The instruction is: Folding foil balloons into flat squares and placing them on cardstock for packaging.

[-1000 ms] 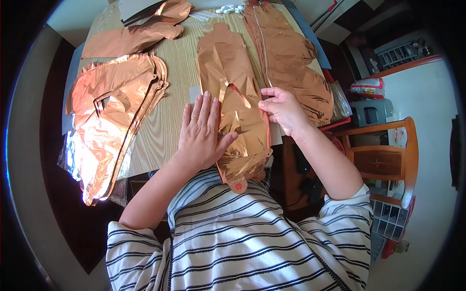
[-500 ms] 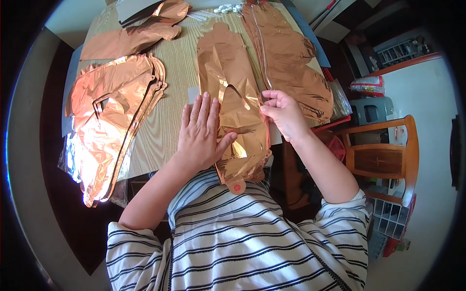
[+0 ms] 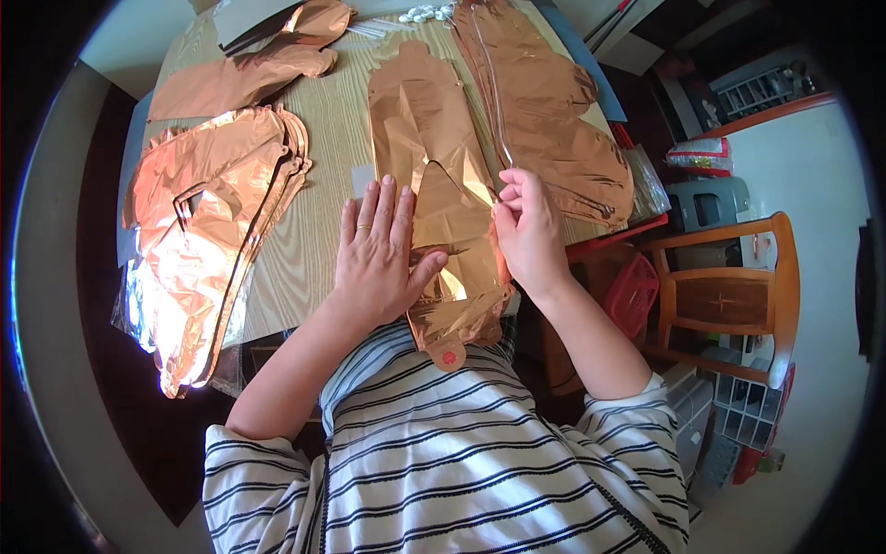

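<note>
A flat, uninflated copper-coloured foil balloon (image 3: 426, 111) lies lengthwise in front of me, its near end hanging over the table edge and showing a red dot on a round tab. My left hand (image 3: 377, 254) rests flat along its left side, fingers stretched out and thumb across the foil. At the balloon's right edge, my right hand (image 3: 529, 231) is closed with the fingers curled, pinching that edge between thumb and fingertips. Exactly what lies inside the pinch is partly hidden.
More flat copper foil balloons lie in a pile at the left (image 3: 208, 175), another at the right (image 3: 544, 111). Small white pieces (image 3: 426, 14) and clear thin sticks (image 3: 380, 28) sit at the far edge. A wooden chair (image 3: 780, 286) and a red basket (image 3: 632, 294) stand right of the table.
My right hand has shifted slightly left, its forearm swinging inward, and the fingers are more curled at the balloon's edge. My left hand stays flat on the foil.
</note>
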Available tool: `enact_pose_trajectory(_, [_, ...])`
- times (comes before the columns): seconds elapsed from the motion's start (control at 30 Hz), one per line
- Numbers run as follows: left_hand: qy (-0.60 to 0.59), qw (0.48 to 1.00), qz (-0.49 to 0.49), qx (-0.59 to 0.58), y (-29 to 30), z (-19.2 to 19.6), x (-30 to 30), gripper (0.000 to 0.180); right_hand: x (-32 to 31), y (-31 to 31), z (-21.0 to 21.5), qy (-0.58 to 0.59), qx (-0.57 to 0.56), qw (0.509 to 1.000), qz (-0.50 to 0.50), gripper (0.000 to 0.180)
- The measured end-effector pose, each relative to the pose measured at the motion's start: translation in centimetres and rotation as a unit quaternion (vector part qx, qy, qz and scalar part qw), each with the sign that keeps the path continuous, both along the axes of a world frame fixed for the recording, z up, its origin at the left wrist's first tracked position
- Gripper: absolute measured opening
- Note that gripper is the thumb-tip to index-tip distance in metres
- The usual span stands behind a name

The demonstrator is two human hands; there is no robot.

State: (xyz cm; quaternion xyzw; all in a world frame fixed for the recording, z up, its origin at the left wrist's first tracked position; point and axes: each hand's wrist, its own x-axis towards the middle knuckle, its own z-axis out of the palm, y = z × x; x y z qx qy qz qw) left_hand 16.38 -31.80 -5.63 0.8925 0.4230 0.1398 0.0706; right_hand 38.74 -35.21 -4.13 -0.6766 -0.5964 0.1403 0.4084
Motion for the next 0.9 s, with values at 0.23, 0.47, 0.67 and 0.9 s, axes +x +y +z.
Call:
enact_pose_trajectory(0.23, [0.006,1.000,0.001,-0.010,-0.1,-0.1,0.0,0.089,0.2,-0.5,-0.9,-0.175,0.083,0.981,0.020,0.026])
enact_pose_trajectory(0.47, [0.001,1.000,0.004,-0.015,-0.1,0.1,-0.1,0.087,0.8,-1.5,-0.5,-0.347,0.085,0.934,0.027,0.014])
enact_pose_trajectory(0.67, [-0.062,0.995,-0.068,0.029,0.9,2.9,0.9,0.072,0.5,-2.1,0.3,-0.370,0.050,0.927,0.045,0.019])
enact_pose_trajectory(0.9, [-0.035,0.939,-0.341,-0.033,7.6,2.4,5.8,0.050,0.2,-2.3,0.1,-0.377,0.016,0.925,0.038,0.026])
